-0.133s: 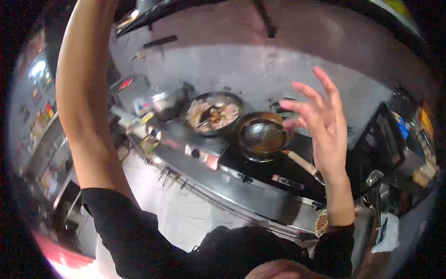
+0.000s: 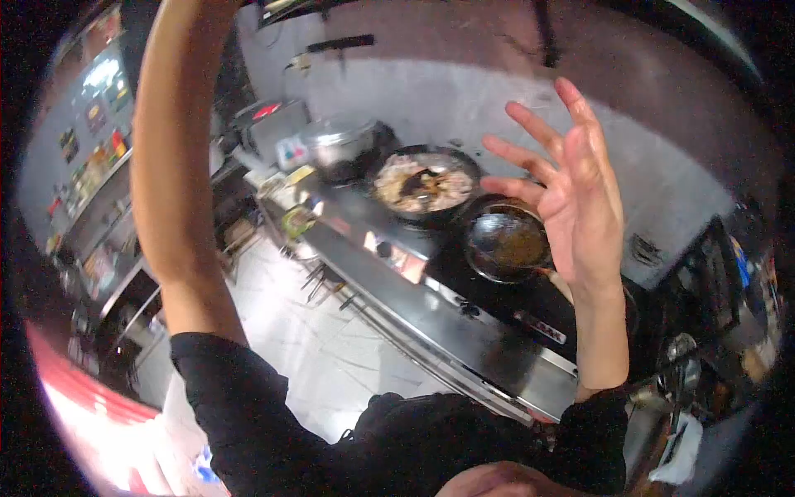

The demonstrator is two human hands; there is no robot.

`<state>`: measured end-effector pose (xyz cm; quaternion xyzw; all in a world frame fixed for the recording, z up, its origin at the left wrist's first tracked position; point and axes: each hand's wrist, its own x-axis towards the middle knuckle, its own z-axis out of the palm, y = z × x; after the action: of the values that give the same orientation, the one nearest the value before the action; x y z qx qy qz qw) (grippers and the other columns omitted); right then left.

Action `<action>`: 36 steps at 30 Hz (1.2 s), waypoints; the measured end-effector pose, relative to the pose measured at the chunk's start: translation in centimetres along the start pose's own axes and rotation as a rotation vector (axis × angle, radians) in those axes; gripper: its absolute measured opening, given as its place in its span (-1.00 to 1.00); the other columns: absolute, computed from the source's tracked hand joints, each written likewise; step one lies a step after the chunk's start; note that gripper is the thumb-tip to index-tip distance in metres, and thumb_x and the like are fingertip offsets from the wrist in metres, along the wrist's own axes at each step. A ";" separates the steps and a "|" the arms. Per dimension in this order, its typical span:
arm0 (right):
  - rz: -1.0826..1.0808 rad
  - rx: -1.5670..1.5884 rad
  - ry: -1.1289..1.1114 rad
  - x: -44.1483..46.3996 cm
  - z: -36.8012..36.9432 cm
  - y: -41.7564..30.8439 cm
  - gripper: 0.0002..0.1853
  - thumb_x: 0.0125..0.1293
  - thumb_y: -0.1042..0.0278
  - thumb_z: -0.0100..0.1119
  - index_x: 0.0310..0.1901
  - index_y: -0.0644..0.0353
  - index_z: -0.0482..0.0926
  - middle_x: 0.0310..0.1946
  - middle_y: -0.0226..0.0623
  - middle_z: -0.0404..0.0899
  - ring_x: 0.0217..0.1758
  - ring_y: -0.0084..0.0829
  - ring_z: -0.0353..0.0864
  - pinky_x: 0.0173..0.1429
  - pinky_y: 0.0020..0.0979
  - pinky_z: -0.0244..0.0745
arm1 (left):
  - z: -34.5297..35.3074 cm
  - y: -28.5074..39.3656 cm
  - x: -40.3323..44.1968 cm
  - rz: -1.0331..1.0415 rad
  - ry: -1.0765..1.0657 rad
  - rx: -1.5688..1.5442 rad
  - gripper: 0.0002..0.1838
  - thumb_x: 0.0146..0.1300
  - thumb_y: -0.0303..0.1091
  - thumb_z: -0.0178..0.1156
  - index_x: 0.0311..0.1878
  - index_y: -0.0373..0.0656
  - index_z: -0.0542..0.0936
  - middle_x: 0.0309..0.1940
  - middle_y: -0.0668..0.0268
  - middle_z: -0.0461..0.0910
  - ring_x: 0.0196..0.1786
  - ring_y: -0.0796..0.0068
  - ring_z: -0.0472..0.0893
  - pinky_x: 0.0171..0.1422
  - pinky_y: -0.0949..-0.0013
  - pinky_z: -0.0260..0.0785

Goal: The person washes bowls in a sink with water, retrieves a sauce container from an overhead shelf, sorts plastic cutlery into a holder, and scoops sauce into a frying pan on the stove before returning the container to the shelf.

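Note:
My right hand [image 2: 571,190] is raised in front of the stove, its fingers spread and holding nothing. In this view it overlaps the edge of a dark pan [image 2: 507,244] with a shiny, brownish inside, and the wrist covers most of the pan's pale handle [image 2: 561,286]. Left of that pan, a wider pan [image 2: 389,203] holds pale pieces of food [image 2: 451,189] with a dark brown patch in the middle. My left forearm [image 2: 174,166] reaches up past the top edge, so my left hand is out of sight.
A lidded metal pot [image 2: 338,137] stands left of the pans. The steel counter edge [image 2: 397,319] runs diagonally below them, beside a white tiled floor [image 2: 306,364]. Shelves with bottles and jars [image 2: 103,161] line the far left. Ladle-like utensils [image 2: 683,356] are at the right.
The camera view has turned, so the stove and pans appear farther right and slightly higher. My right hand appears a little higher, still spread, and now hides more of the pan's handle.

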<state>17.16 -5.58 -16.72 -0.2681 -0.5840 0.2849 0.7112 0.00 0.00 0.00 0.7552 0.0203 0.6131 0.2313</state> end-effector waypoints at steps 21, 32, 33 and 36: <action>1.012 0.746 -0.327 -6.0 31.1 33.6 -0.08 0.12 -0.37 0.11 0.34 0.18 0.16 0.25 -0.14 0.33 0.25 -0.19 0.41 0.22 -0.16 0.47 | -34.6 -12.5 -44.2 -0.421 0.251 0.344 0.23 -0.45 -0.26 0.66 0.20 -0.06 -0.09 0.17 0.14 0.19 0.25 0.20 0.31 0.33 0.17 0.14; 1.293 0.790 -0.453 -6.9 45.8 51.6 -0.12 0.03 -0.10 0.27 0.28 0.31 0.20 0.14 -0.09 0.43 0.07 -0.19 0.57 0.00 -0.16 0.65 | -51.4 -19.1 -48.3 -1.095 0.606 1.006 -0.67 0.18 -0.35 0.12 0.01 -0.23 0.54 -0.44 0.11 0.60 -0.41 0.37 0.58 -0.27 0.30 0.39; 1.284 0.784 -0.506 -6.3 46.9 53.8 -0.13 0.05 -0.07 0.24 0.30 0.30 0.19 0.18 -0.10 0.40 0.13 -0.19 0.52 0.10 -0.14 0.56 | -53.2 -20.5 -49.0 -1.099 0.613 1.046 -0.67 0.17 -0.35 0.12 0.01 -0.23 0.54 -0.46 0.11 0.59 -0.44 0.35 0.57 -0.30 0.28 0.37; 1.263 0.802 -0.653 -4.1 51.3 58.6 -0.17 0.08 -0.01 0.19 0.33 0.28 0.16 0.25 -0.13 0.34 0.26 -0.20 0.41 0.29 -0.11 0.38 | -59.4 -23.7 -50.4 -1.118 0.617 1.111 -0.66 0.16 -0.31 0.12 0.01 -0.18 0.56 -0.47 0.11 0.59 -0.46 0.31 0.57 -0.32 0.27 0.37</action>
<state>-39.36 34.64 -52.38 -0.1755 -0.3543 0.8832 0.2522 -62.03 24.55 -46.69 0.4370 0.7513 0.4881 0.0797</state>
